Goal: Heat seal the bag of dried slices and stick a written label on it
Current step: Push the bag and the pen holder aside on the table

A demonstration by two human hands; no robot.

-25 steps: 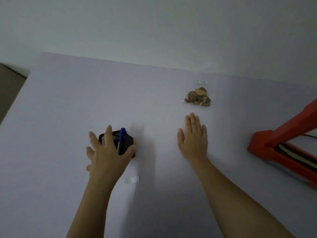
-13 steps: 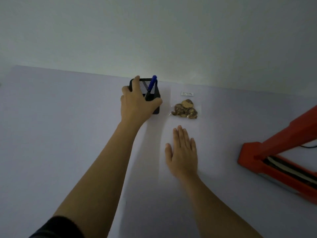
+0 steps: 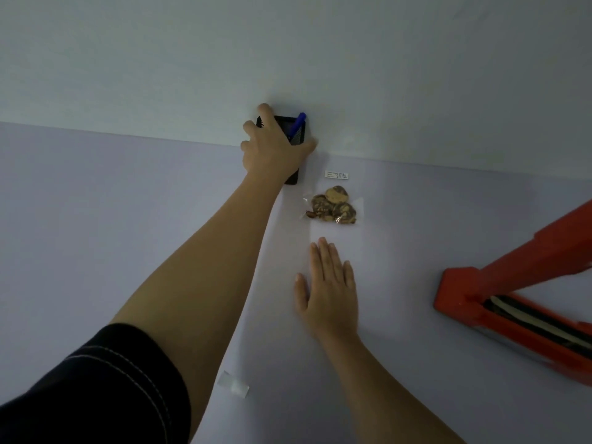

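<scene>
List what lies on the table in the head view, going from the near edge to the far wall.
Small clear scrap → right hand flat on the table → bag of dried slices → white label → black mesh pen holder, gripped by the left hand, against the wall.

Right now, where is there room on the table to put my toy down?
Lots of bare table left of the left hand's arm. Another patch between the right hand and the red heat sealer. It's crowded at the back: pen holder, label and bag of dried slices.
</scene>
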